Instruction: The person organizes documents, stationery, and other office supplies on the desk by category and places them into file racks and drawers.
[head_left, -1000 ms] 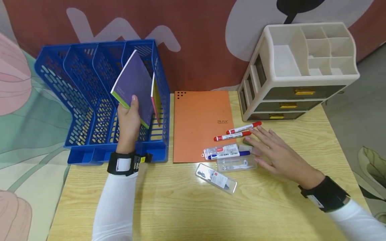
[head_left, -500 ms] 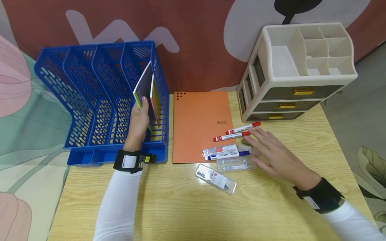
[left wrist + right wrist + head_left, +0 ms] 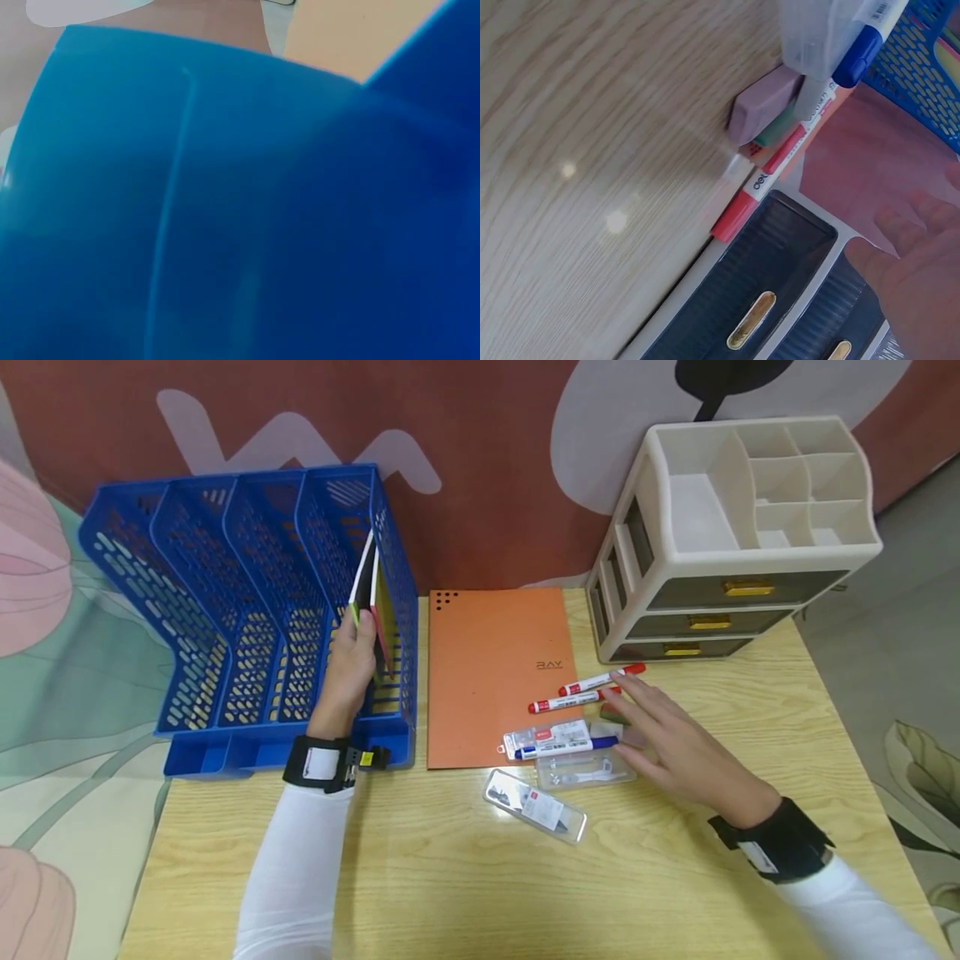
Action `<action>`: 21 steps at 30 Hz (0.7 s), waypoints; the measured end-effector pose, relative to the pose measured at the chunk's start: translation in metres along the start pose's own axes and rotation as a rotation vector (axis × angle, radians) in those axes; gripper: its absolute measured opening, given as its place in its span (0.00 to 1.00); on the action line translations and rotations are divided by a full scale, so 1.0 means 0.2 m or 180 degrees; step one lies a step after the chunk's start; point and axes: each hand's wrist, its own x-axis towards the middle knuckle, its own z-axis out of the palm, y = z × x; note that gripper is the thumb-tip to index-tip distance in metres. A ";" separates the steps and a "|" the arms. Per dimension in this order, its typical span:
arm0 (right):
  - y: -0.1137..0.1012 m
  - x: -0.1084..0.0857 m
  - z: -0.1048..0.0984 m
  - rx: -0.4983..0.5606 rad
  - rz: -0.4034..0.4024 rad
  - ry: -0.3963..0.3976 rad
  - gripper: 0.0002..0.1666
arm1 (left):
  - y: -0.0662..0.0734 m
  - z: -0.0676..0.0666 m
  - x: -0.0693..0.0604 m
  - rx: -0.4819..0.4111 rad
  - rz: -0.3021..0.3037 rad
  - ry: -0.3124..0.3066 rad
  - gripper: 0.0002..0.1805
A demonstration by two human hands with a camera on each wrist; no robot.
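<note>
My left hand [image 3: 347,672] grips a thin notebook [image 3: 363,568] with a green-edged cover, inside the rightmost compartment of the blue file rack [image 3: 393,745]. A second notebook [image 3: 386,618], yellowish with a red edge, leans against that compartment's right wall. The rack's blue plastic [image 3: 225,187] fills most of the left wrist view and hides the left hand there. My right hand [image 3: 675,747], fingers loosely spread and holding nothing, is over the right ends of two red markers [image 3: 581,686] and beside a blue marker [image 3: 558,748]. Whether it touches them I cannot tell.
An orange folder [image 3: 487,668] lies beside the rack, partly under the markers. Clear plastic cases [image 3: 536,806] lie near it, with a pinkish eraser-like block [image 3: 761,105]. A white drawer organizer [image 3: 660,527] with gold handles stands at the back right.
My left hand has moved right and turned the notebook from facing up to nearly edge-on, close to the second notebook. My right hand has shifted slightly left.
</note>
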 end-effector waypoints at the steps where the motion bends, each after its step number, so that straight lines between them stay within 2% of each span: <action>1: 0.00 0.00 0.00 0.0007 0.0024 -0.0004 0.52 | 0.00 0.00 0.00 -0.0056 0.0003 -0.0018 0.32; 5: -0.01 0.01 0.00 0.0054 0.0067 0.0003 0.54 | -0.01 0.02 0.01 -0.0335 0.0083 -0.0088 0.33; 9: -0.01 0.02 0.01 0.0109 0.0073 -0.0008 0.54 | -0.03 0.01 0.01 -0.0665 0.0178 -0.0241 0.44; 12: -0.02 0.02 0.01 0.0118 0.0113 -0.0042 0.54 | -0.03 0.00 0.01 -0.0810 0.0153 -0.0355 0.52; 17: -0.03 0.02 0.01 0.0137 0.0186 -0.0045 0.54 | -0.02 -0.02 0.02 -0.0980 0.0002 -0.0486 0.53; 21: -0.03 0.01 0.01 0.0155 0.0165 -0.0015 0.54 | 0.00 -0.02 0.03 -0.1076 -0.0129 -0.0525 0.47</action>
